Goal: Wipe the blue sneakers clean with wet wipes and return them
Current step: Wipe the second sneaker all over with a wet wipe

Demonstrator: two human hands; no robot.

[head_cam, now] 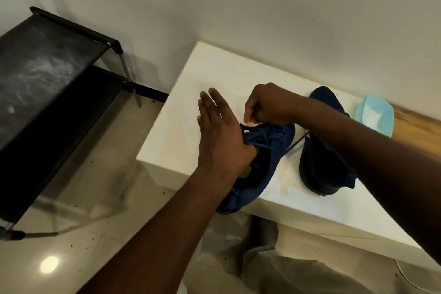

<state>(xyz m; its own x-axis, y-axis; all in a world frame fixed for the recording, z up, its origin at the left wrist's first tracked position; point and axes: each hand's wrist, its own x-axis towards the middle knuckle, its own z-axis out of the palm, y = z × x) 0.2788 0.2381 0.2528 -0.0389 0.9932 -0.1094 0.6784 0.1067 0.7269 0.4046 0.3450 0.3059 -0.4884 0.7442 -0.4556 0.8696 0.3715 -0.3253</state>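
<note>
Two dark blue sneakers lie on a white bench [214, 71]. The near sneaker [267, 157] hangs partly over the bench's front edge. My left hand [222, 136] braces it at the tongue, thumb tucked into the opening, fingers stretched out flat. My right hand [269, 105] is closed on a crumpled white wet wipe [250, 123] pressed against the toe end of that sneaker. The second sneaker [327, 150] rests to the right, partly hidden by my right forearm. A light blue wet wipe pack [374, 114] sits behind it.
A black metal shoe rack [47, 74] stands at the left against the white wall. The glossy tile floor [107, 174] lies between rack and bench. My legs in beige trousers [274, 270] are below the bench's front edge.
</note>
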